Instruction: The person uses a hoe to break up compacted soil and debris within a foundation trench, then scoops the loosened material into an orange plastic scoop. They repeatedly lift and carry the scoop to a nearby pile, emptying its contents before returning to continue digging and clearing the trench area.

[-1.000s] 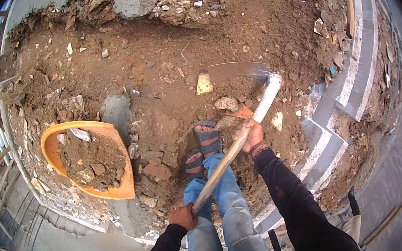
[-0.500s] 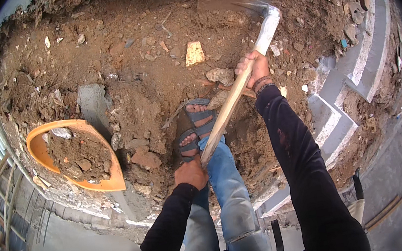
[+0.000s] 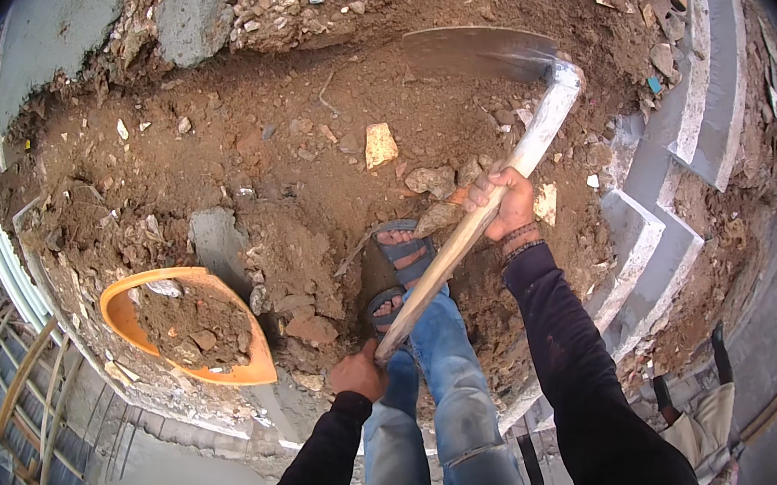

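Note:
A hoe with a pale wooden handle [image 3: 453, 256] lies slantwise across my view, from near my knees up to the far right. Its broad metal blade [image 3: 481, 49] is at the far end, over or against the brown soil; whether it touches cannot be told. My right hand [image 3: 503, 204] is closed round the middle of the handle. Close to my left knee, my left hand [image 3: 358, 374] grips the handle's butt end. My sandalled feet [image 3: 404, 250] stand in the loose earth beneath the handle.
An orange basin [image 3: 265, 359] with soil and stones sits tilted at the left. A yellowish stone chunk [image 3: 380, 145] and several rocks [image 3: 429, 180] lie ahead. Stepped grey masonry edges [image 3: 657, 176] run along the right. Another person's light trousers [image 3: 707, 426] show at the lower right.
My view has tipped forward, so the ground sits lower in it. The hoe has shifted slightly right and nearer over the soil. My right hand grips farther from the blade.

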Demonstrator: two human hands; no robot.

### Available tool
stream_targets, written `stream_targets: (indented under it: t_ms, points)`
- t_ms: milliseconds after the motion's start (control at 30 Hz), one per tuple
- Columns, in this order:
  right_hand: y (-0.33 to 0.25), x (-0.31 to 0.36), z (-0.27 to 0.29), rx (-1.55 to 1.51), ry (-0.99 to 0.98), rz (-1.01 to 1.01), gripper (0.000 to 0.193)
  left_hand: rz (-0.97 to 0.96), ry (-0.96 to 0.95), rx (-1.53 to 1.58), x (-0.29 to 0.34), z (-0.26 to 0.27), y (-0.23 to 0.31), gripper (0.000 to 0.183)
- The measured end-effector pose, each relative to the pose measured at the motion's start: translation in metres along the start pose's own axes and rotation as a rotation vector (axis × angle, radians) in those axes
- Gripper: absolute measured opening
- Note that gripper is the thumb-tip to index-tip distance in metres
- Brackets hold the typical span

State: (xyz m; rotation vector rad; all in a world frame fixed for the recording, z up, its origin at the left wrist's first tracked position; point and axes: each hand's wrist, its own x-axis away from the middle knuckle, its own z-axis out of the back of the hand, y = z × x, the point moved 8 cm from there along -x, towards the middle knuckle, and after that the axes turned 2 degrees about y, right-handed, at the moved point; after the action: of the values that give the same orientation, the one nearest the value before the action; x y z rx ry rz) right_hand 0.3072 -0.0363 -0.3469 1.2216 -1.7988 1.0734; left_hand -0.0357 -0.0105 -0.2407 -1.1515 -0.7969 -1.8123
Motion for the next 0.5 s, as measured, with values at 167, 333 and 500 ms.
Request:
stream_targets:
  t_ms: [167, 333, 500]
  points:
    - [-0.058, -0.075, -0.025, 0.168, 0.103, 0.157, 0.012, -0.2, 0.138, 0.127, -0.05, 0.053, 0.057, 0.038]
    - [0.06, 0.011, 0.062, 0.263, 0.441, -0.022, 0.006, 0.014, -0.287, 0.08, 0.071, -0.021, -0.003, 0.039]
    - [0.083, 0.041, 0.057, 0.069, 0.359, -0.202, 0.006, 0.085, -0.223, 0.096, 0.084, -0.029, -0.036, 0.035]
